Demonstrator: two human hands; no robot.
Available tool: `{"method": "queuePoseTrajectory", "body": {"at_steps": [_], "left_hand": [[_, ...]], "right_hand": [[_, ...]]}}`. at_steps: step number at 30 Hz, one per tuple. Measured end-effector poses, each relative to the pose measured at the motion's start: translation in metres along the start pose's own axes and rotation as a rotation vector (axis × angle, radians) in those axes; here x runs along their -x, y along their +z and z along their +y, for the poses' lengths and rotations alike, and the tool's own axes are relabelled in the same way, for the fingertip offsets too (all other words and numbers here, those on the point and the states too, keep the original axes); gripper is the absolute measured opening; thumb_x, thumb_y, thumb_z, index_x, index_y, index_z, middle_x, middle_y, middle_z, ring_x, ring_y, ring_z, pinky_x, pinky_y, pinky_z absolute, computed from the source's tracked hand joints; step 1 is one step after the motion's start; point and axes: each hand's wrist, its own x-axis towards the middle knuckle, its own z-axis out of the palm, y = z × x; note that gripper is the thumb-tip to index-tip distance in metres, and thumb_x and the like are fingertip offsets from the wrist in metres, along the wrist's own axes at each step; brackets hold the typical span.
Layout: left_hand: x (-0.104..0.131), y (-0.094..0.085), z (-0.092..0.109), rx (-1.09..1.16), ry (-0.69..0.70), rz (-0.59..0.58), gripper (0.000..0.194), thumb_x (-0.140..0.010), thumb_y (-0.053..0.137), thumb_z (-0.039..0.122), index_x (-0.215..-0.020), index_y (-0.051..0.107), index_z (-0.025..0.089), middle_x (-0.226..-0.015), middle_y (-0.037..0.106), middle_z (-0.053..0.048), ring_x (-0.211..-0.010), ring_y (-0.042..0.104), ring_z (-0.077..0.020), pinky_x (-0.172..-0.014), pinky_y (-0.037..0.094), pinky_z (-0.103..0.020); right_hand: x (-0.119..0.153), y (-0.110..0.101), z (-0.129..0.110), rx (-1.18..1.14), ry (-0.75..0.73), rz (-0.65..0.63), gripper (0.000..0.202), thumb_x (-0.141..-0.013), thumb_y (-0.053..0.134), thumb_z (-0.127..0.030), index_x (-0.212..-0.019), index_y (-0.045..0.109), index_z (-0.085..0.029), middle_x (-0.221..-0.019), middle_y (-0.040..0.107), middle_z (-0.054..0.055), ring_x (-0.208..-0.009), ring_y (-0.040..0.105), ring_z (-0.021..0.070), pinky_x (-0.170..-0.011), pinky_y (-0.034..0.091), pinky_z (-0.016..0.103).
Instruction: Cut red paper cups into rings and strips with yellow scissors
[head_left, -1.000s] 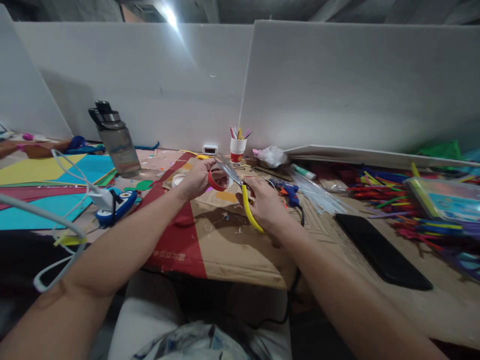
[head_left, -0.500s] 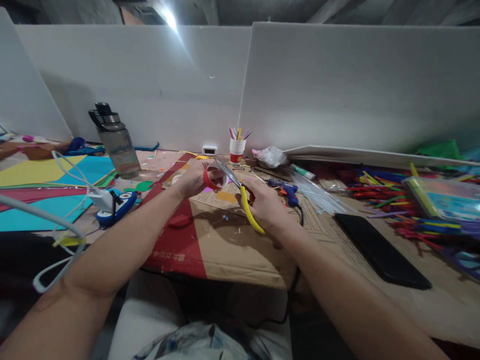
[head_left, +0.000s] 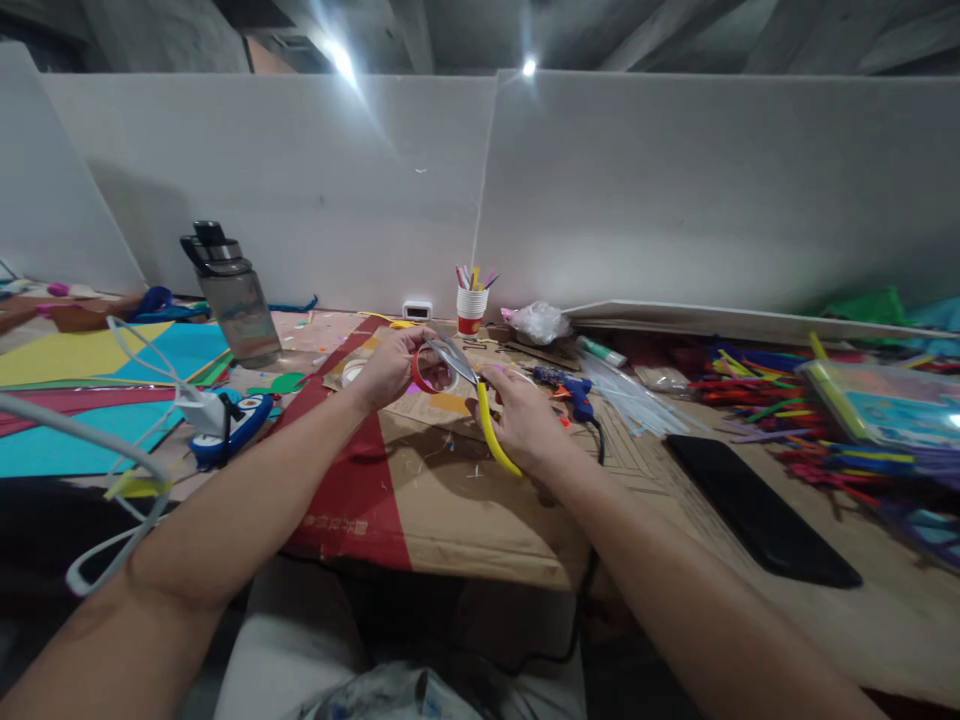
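Observation:
My left hand (head_left: pixel 390 370) is closed on a red paper ring (head_left: pixel 421 369) with a pale inside, held up above the cardboard. In my right hand (head_left: pixel 517 412) is a pair of scissors with yellow handles (head_left: pixel 487 430). Their metal blades (head_left: pixel 455 361) point up and left, right at the ring's far side. Whether the blades touch the ring's edge I cannot tell. Below both hands lies a brown and red cardboard sheet (head_left: pixel 450 535) with small scraps on it.
Behind my hands stands a paper cup (head_left: pixel 472 311) of pens. A water bottle (head_left: pixel 240 310) and coloured sheets (head_left: pixel 67 440) are at left. To the right lie a blue glue gun (head_left: pixel 576 392), clear glue sticks (head_left: pixel 630 395), a black phone (head_left: pixel 757 510) and colourful pipe cleaners (head_left: pixel 780 400).
The view has tilted up slightly. The scissor blades have shifted a little against the ring, and both hands keep their hold.

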Motion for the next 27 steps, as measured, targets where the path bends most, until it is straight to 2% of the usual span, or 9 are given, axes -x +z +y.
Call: {"method": "queuePoseTrajectory", "body": {"at_steps": [9,14,17,21,27], "left_hand": [[-0.0011,-0.0046,0.0003,0.0,-0.01,-0.051,0.034,-0.072,0.081,0.037,-0.075,0.057,0.014,-0.059,0.061,0.0,-0.048,0.06,-0.0108,-0.049,0.047,-0.022],[-0.0013,-0.0061,0.0005,-0.045,-0.008,-0.078,0.037,-0.072,0.081,0.042,-0.074,0.061,0.011,-0.057,0.062,-0.003,-0.048,0.058,-0.0099,-0.05,0.046,-0.021],[-0.0024,-0.0058,0.0006,-0.029,-0.005,-0.021,0.039,-0.069,0.083,0.042,-0.077,0.061,0.011,-0.059,0.063,-0.003,-0.05,0.059,-0.0101,-0.05,0.046,-0.021],[-0.0035,-0.0046,0.0011,0.0,0.054,0.084,0.04,-0.065,0.087,0.037,-0.079,0.059,0.011,-0.061,0.065,-0.002,-0.052,0.061,-0.0095,-0.051,0.045,-0.019],[-0.0039,-0.0038,-0.0039,0.029,0.019,0.033,0.04,-0.062,0.088,0.032,-0.082,0.06,0.011,-0.064,0.064,0.0,-0.054,0.062,-0.0099,-0.055,0.049,-0.021]], "right_hand": [[0.0007,-0.0018,-0.0004,0.013,-0.011,0.01,0.028,-0.091,0.054,-0.038,-0.108,0.064,-0.018,-0.085,0.057,0.007,-0.071,0.049,0.019,-0.065,0.038,0.03],[0.0021,-0.0042,-0.0033,0.019,-0.008,0.014,0.024,-0.091,0.055,-0.034,-0.108,0.064,-0.021,-0.082,0.058,0.005,-0.068,0.049,0.0178,-0.062,0.036,0.029],[0.0021,-0.0048,-0.0032,0.003,0.02,0.012,0.022,-0.091,0.055,-0.033,-0.106,0.064,-0.021,-0.08,0.058,0.004,-0.067,0.049,0.0176,-0.062,0.037,0.029],[0.0012,-0.0049,-0.002,-0.009,0.047,0.001,0.022,-0.091,0.055,-0.034,-0.105,0.064,-0.02,-0.082,0.059,0.005,-0.069,0.05,0.0186,-0.065,0.04,0.03],[0.0003,-0.0007,0.0,-0.003,0.008,0.017,0.035,-0.089,0.058,-0.034,-0.12,0.061,-0.017,-0.099,0.061,0.011,-0.084,0.055,0.0235,-0.078,0.045,0.036]]}}
